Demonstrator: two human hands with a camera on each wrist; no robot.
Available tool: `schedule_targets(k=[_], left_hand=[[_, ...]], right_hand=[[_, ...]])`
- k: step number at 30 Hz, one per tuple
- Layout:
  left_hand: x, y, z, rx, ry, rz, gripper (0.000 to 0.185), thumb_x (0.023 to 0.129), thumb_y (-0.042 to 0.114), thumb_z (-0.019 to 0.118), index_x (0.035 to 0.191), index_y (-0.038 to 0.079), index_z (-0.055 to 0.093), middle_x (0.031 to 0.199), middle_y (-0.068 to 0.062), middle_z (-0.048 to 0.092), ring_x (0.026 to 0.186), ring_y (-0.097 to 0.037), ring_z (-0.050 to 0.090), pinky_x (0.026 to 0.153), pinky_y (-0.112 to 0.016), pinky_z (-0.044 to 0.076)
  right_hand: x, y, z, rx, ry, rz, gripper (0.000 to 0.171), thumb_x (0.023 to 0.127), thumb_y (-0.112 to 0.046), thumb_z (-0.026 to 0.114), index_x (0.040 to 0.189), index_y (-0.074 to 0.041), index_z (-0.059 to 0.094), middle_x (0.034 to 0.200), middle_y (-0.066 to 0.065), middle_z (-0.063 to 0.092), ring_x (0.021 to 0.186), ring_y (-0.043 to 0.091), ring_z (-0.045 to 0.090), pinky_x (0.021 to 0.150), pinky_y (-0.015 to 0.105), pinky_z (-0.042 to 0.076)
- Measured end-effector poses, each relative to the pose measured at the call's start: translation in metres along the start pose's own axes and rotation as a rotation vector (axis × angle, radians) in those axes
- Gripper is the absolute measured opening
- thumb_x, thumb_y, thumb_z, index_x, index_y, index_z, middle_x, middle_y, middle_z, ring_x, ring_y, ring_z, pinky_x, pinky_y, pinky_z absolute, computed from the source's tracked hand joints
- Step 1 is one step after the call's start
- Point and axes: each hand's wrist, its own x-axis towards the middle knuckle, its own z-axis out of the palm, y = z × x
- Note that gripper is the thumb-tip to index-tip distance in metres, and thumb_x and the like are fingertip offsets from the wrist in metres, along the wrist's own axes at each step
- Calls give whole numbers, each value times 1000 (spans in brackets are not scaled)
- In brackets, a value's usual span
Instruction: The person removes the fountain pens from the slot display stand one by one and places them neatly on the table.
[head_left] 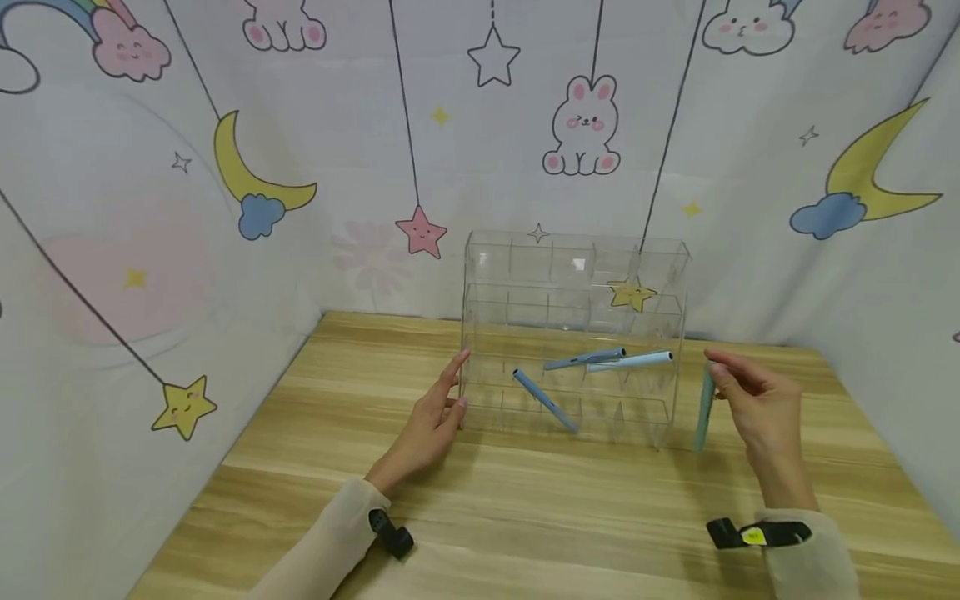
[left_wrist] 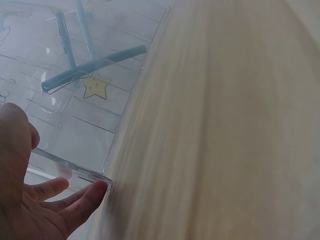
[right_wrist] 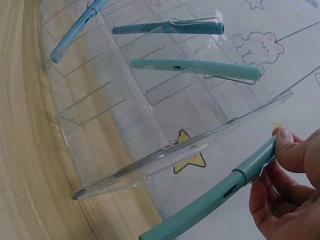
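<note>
Item: teal pen (right_wrist: 220, 192), pinched at its upper end by your right hand (head_left: 757, 408) just right of the clear organizer (head_left: 573, 333), your left hand (head_left: 435, 421) flat-fingered against its side; likely light, stiff, slick—grip mid-barrel.

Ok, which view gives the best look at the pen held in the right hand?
The right wrist view: the teal pen fills the foreground, pinched at its upper end by the right hand. The head view shows it small and upright beside the clear acrylic organizer. The left wrist view does not show it.
</note>
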Motion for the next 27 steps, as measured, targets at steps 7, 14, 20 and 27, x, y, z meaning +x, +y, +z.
schedule_targets(k=[7,14,20,27], left_hand=[[2,0,1,2,-5,18,73,113,11,50,173,34,16,166,-29,42,118,-44,74,88,-49,65],[2,2,2,-5,-15,9,72,113,13,49,173,36,15,171,-25,38,124,-44,71,92,-52,64],[1,1,2,-28,-13,-32,74,113,11,50,173,39,15,169,-27,39,122,-43,72,88,-44,65],[0,-1,0,-28,-20,-38,72,114,15,47,172,41,14,169,-26,39,121,-43,73,85,-36,63]], right_hand=[[0,7,-7,-104,-56,82,30,101,-6,73,130,3,75,100,-28,78,85,-6,69,74,7,55],[0,10,-9,-189,-72,98,33,103,-8,71,134,1,73,102,-35,73,91,-10,68,77,6,54],[0,13,-6,-228,-76,71,33,103,-8,71,134,3,72,102,-37,71,94,-13,67,79,5,54],[0,15,-4,-268,-109,49,34,104,-11,70,135,3,72,106,-40,69,99,-14,65,82,5,53]])
